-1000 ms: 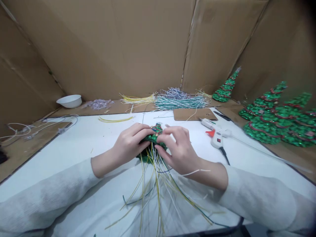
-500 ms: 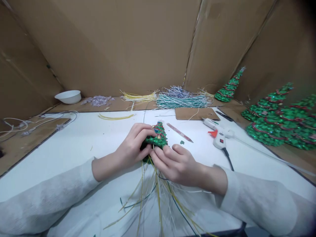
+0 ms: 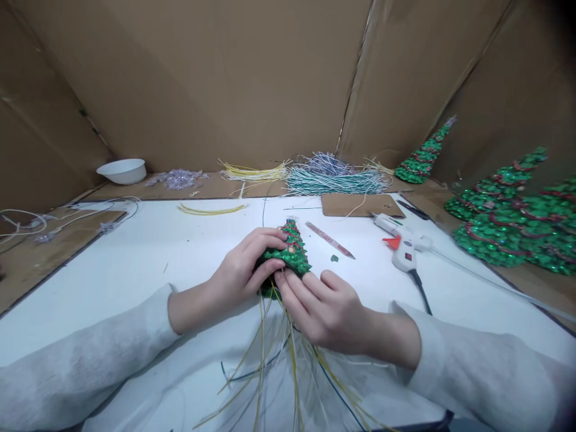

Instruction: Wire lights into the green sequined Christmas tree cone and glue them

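Observation:
A small green decorated Christmas tree [image 3: 294, 255] lies tilted between my hands, its tip pointing away from me. My left hand [image 3: 249, 261] is closed around its left side, fingers on top and thumb at the base edge. The fingers of my right hand [image 3: 319, 300] are pinched at the base, where yellow, white and dark green wires [image 3: 292, 372] fan out toward me. What sits between the right fingertips is hidden, though it seems to be one of the wires. Beyond the tree, a red-and-white pointed strip [image 3: 330, 240] and a tiny green scrap [image 3: 334, 258] rest on the white table.
To the right are a hot glue gun [image 3: 405, 255], a dark-handled cutter [image 3: 413, 210] and finished trees [image 3: 495, 228]. Bundles of green wire [image 3: 335, 182] and yellow wire [image 3: 254, 172] lie at the back. A white bowl [image 3: 121, 172] stands back left, beside clear ornaments [image 3: 177, 179].
My left thumb has moved up onto the tree's base edge, and the tree has turned slightly. My right hand remains at the base. The whole view has shifted a little.

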{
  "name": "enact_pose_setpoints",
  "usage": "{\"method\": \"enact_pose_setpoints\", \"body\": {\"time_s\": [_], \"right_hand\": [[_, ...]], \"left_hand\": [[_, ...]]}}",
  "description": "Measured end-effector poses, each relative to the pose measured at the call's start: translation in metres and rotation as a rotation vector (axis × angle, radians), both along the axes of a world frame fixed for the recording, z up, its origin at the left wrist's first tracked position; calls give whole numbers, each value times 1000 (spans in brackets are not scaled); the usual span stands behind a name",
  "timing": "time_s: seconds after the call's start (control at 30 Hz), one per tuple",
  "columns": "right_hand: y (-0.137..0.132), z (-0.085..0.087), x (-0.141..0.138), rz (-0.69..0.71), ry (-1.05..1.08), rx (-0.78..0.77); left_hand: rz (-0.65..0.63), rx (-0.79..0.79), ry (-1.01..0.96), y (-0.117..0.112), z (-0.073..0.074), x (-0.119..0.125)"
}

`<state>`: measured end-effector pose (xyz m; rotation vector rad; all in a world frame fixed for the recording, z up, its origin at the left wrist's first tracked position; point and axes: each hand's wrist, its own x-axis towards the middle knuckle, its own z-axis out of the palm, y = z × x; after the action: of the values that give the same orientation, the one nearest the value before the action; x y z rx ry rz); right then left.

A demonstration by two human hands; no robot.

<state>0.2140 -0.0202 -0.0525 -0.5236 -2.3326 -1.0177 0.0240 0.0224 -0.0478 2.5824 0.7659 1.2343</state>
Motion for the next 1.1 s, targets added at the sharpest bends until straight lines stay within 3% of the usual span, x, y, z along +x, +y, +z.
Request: {"method": "enact_pose_setpoints", "body": {"time_s": [0.27, 0.37, 0.43, 0.5, 0.57, 0.67, 0.73, 0.8, 0.87, 1.1], "right_hand": [[4, 2, -3, 14, -7, 7], [7, 13, -1, 109, 30, -3], [9, 25, 7, 102, 82, -31], [12, 38, 24, -92, 155, -103], [16, 48, 50, -482, 249, -234], [25, 50, 96, -1200, 261, -529], [32, 43, 122, -1456, 208, -706], [38, 34, 139, -1527, 239, -895], [43, 26, 148, -1498, 280, -1012], [64, 3, 164, -1380, 423, -1114]], "left_hand": [[157, -71, -149, -7, -2, 3], [208, -117, -219, -5, -3, 3], [240, -166, -289, -2, -4, 2], [265, -222, -358, 1, -5, 1], [276, -269, -410, 3, -5, 1], [277, -300, -453, 6, -6, 1], [270, -318, -494, 7, -6, 2], [267, -344, -552, 8, -5, 2], [276, -366, -599, 9, -3, 3], [345, -449, -745, 5, 3, 2]]}}
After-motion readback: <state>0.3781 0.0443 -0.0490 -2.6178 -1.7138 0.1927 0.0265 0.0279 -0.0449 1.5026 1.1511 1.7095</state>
